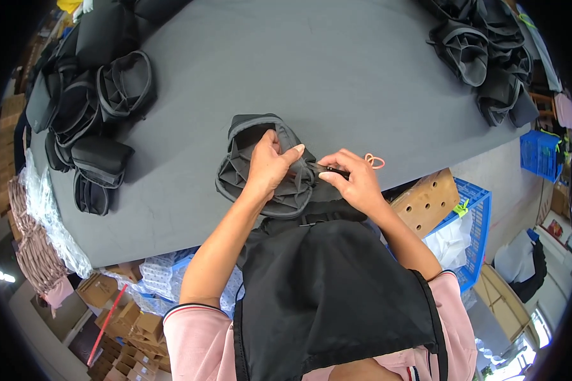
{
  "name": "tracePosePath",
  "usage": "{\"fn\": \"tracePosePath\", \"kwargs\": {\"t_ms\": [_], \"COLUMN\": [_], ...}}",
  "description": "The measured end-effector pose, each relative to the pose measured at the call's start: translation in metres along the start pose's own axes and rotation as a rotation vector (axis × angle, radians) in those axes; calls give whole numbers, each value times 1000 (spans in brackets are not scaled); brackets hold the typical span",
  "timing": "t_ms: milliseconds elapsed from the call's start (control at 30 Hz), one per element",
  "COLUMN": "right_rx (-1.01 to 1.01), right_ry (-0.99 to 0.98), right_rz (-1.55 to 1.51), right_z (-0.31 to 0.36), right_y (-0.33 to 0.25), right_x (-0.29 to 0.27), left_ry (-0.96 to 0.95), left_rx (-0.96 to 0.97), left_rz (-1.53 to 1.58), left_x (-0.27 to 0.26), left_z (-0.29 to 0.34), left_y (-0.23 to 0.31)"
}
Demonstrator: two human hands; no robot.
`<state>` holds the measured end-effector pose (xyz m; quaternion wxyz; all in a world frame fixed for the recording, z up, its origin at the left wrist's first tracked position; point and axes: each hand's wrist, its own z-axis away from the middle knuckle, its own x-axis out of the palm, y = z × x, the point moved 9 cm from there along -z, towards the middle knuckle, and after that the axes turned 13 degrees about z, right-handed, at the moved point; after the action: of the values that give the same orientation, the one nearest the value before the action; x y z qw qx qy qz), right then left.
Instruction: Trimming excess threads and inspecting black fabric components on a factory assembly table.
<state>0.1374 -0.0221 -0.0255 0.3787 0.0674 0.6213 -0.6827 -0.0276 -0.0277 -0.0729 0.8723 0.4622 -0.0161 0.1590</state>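
My left hand (268,166) is closed over the folded black fabric piece (254,171) lying at the middle of the frame on the grey table (337,76), fingers curled into its folds and thumb stretched toward the right. My right hand (356,181) pinches a small black clip or buckle (333,170) at the fabric's right edge, thumb and forefinger tight on it; I can't quite tell whether it is a buckle or a zip pull, since my fingers cover most of it. To do this well, I judge I should keep the left hand pressing the fabric flat and taut so the strap doesn't twist, and work the clip with small, steady fingertip pressure. An orange rubber band (374,160) lies just beside my right hand. Stacks of finished black pieces (89,108) sit at the upper left and upper right.
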Motion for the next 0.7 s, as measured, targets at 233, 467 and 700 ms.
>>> {"fn": "tracePosePath", "kwargs": {"t_ms": [233, 467, 700], "right_rx": [321, -72, -242], "right_ry": [-300, -31, 88], "right_rz": [-450, -123, 297], "right_z": [1, -10, -4], "right_y": [28, 1, -29], "right_x": [30, 7, -9], "left_ry": [2, -4, 4], "left_rx": [-7, 0, -16], "left_rz": [28, 23, -2], "left_x": [2, 3, 0], "left_z": [0, 0, -2], "left_y": [2, 0, -2]}}
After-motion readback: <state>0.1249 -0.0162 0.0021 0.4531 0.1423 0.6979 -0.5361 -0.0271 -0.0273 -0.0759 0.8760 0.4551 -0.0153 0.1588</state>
